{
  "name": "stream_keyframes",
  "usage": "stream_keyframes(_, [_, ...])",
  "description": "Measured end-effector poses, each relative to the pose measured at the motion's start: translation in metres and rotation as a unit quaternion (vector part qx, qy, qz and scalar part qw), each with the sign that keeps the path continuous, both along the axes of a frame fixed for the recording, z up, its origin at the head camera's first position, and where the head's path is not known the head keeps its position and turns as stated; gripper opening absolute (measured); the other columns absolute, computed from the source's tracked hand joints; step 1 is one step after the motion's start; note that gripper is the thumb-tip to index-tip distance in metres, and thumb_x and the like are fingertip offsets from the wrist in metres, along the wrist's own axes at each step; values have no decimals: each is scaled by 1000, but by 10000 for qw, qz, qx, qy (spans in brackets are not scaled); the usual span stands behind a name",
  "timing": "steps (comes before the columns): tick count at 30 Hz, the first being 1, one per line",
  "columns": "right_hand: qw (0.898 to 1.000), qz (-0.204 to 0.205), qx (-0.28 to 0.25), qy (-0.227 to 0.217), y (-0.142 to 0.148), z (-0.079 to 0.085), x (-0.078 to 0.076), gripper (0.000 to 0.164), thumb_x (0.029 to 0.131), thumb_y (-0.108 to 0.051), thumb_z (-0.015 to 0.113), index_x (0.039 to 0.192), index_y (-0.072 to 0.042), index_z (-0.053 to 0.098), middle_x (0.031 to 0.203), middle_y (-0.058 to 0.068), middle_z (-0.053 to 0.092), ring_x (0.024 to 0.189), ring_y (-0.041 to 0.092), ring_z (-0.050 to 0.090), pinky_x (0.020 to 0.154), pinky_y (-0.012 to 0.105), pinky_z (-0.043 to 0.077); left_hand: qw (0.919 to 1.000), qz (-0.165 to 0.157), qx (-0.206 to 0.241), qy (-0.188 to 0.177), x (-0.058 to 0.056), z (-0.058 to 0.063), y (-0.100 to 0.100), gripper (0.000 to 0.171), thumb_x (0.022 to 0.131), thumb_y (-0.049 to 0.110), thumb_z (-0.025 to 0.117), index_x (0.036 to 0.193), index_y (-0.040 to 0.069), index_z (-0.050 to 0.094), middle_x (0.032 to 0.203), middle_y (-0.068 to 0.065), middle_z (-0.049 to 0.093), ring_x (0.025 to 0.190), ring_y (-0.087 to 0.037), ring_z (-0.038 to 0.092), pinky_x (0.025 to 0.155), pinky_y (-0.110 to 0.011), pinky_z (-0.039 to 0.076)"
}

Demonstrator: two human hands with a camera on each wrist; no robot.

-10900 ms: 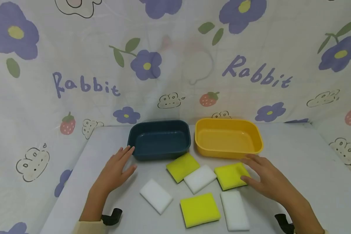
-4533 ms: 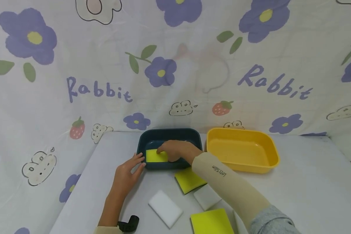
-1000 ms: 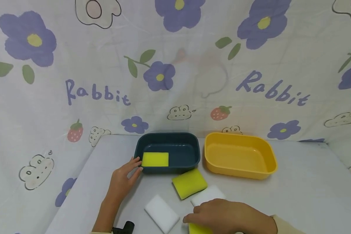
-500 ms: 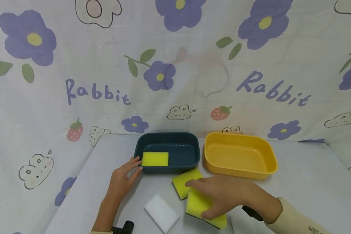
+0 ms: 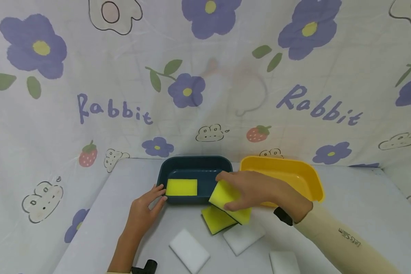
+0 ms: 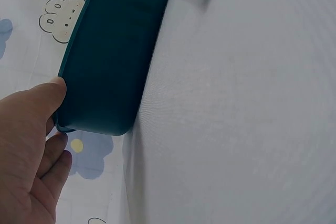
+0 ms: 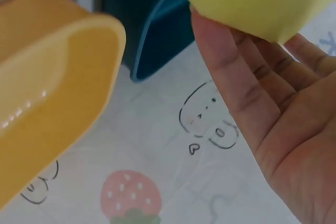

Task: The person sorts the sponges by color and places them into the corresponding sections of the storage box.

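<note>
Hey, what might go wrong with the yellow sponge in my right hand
The held sponge is tilted and, in the head view, overlaps the near rim of the dark blue tray, so it might catch there. It also overlaps another yellow sponge, which it could nudge.

– how many yellow sponges (image 5: 182, 187)?
– three, around the middle of the frame.
– white sponges (image 5: 189, 251)?
– three too, along the bottom.
– trays (image 5: 209, 175)?
– two around the centre: one dark blue, one yellow.
– left hand (image 5: 145, 209), right hand (image 5: 251, 187)?
– one each, two in all.
– strawberries (image 5: 88, 155) on the cloth (image 5: 106, 76)?
– two, one left, one right of centre.
– and the word "rabbit" (image 5: 114, 109)?
– twice, left and right.
</note>
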State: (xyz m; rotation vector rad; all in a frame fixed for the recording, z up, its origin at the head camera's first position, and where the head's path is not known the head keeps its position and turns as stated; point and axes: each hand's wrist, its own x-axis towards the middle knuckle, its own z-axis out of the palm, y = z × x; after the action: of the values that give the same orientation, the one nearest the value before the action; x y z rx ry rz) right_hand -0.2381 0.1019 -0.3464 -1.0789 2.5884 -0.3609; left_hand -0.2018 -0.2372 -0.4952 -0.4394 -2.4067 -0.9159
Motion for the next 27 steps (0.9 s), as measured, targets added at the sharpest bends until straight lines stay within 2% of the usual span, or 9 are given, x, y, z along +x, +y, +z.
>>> stream_keyframes(4, [9999, 29, -49, 146, -5, 3, -14, 70, 86, -43, 77, 142, -17, 46, 115, 0, 62, 91, 16, 56, 82, 31, 52, 10000, -17, -19, 15, 0, 0, -1, 34, 85, 4, 80, 118, 0, 72, 130, -11, 65, 125, -32, 58, 97, -44, 50])
stream_keyframes(9, [9998, 16, -132, 129, -13, 2, -28, 66, 86, -42, 76, 140, -16, 47, 107, -1, 61, 89, 17, 56, 77, 30, 52, 10000, -9, -30, 53, 0, -1, -2, 34, 85, 4, 81, 117, 0, 72, 130, -11, 66, 125, -32, 58, 96, -44, 50])
stream_keyframes(15, [9997, 21, 82, 236, -26, 3, -44, 65, 86, -44, 74, 138, -14, 49, 101, 0, 60, 86, 19, 55, 74, 32, 50, 9999, -24, -29, 110, 0, -2, -2, 35, 83, 3, 82, 117, -1, 73, 129, -12, 66, 124, -33, 58, 95, -45, 50])
stream_keyframes(19, [9991, -80, 296, 296, -36, 3, -59, 66, 87, -45, 73, 139, -12, 49, 104, 1, 60, 89, 21, 55, 78, 35, 50, 10000, -53, 9, 77, 0, -2, -1, 34, 85, 5, 81, 117, 0, 73, 129, -12, 66, 125, -33, 58, 96, -45, 50])
stream_keyframes(27, [9977, -405, 530, -120, -45, -2, -82, 67, 89, -45, 73, 142, -14, 47, 118, 5, 61, 100, 24, 55, 91, 41, 49, 10000, -12, -11, -11, -1, -1, -1, 32, 87, 8, 80, 117, 0, 73, 130, -10, 65, 126, -32, 58, 97, -44, 50])
